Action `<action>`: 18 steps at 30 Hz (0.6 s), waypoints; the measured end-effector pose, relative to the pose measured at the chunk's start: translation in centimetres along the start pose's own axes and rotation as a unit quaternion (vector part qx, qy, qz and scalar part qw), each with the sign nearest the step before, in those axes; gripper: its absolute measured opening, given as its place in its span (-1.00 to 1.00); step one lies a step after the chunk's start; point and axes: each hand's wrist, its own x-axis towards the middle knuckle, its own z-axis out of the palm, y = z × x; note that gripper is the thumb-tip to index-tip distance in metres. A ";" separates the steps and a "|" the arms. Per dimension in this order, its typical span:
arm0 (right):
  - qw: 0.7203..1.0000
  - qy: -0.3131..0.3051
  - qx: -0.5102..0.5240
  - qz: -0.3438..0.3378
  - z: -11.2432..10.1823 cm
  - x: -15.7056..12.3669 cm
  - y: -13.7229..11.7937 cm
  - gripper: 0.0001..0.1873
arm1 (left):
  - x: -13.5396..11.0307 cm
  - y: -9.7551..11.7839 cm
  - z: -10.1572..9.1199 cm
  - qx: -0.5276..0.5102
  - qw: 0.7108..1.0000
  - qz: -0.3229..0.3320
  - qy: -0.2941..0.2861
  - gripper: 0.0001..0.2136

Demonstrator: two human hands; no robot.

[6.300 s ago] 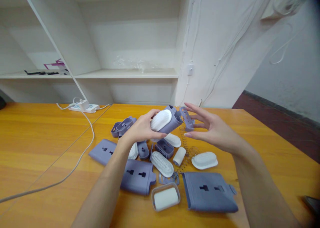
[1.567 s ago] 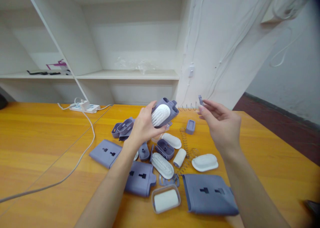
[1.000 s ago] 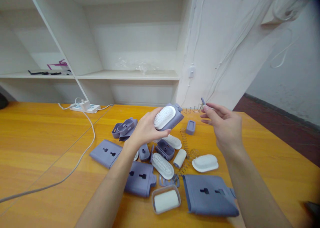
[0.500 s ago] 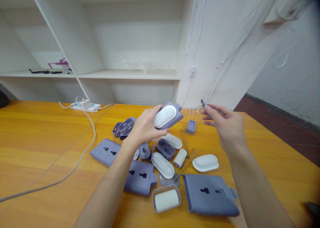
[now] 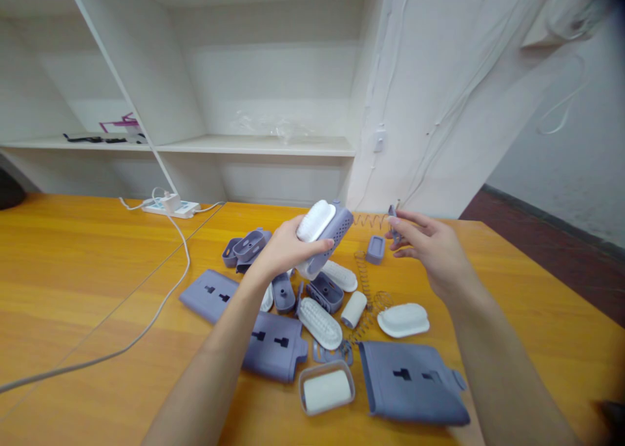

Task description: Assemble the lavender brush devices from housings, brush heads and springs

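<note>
My left hand (image 5: 280,250) grips a grey-purple plastic housing with a white studded oval pad (image 5: 336,230), raised above the table and tilted, its perforated side showing. In my right hand (image 5: 434,247), fingertips pinch a small grey-purple plastic piece (image 5: 392,217), apart from the housing. Just left of that hand, a small grey-purple box (image 5: 375,249) lies on the table. Below the hands are white studded oval pads (image 5: 319,323), an open grey-purple case (image 5: 325,292), a white roller (image 5: 354,309) and loose coil springs (image 5: 361,277).
Flat grey-purple panels with dark slots (image 5: 415,382) lie near the front. A clear tray (image 5: 301,404) holds a white block. A smooth white shell (image 5: 404,320) sits at the right. A power strip (image 5: 185,209) and a cable (image 5: 161,319) are at left; white shelving (image 5: 254,144) stands behind.
My left hand has turned the housing, so its perforated side shows now. The small piece in my right hand has dropped slightly and turned.
</note>
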 end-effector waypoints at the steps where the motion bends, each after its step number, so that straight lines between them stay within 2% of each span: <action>1: 1.000 0.005 0.004 0.003 0.0 0.0 0.0 -0.44 | 0.0 0.1 0.0 -0.025 1.000 -0.008 -0.013 -0.49; 6: 0.999 0.032 0.012 0.008 -0.2 0.2 0.3 -0.53 | -0.2 0.5 -0.3 -0.115 0.991 -0.039 -0.046 -0.48; 12: 0.998 0.059 0.026 0.011 -0.6 0.7 0.9 -0.58 | -0.3 0.9 -0.8 -0.181 0.979 -0.066 -0.074 -0.58; 18: 0.992 0.114 0.057 -0.009 -1.1 1.2 1.1 -0.71 | -0.3 0.6 -1.0 -0.252 0.955 -0.114 -0.106 -0.47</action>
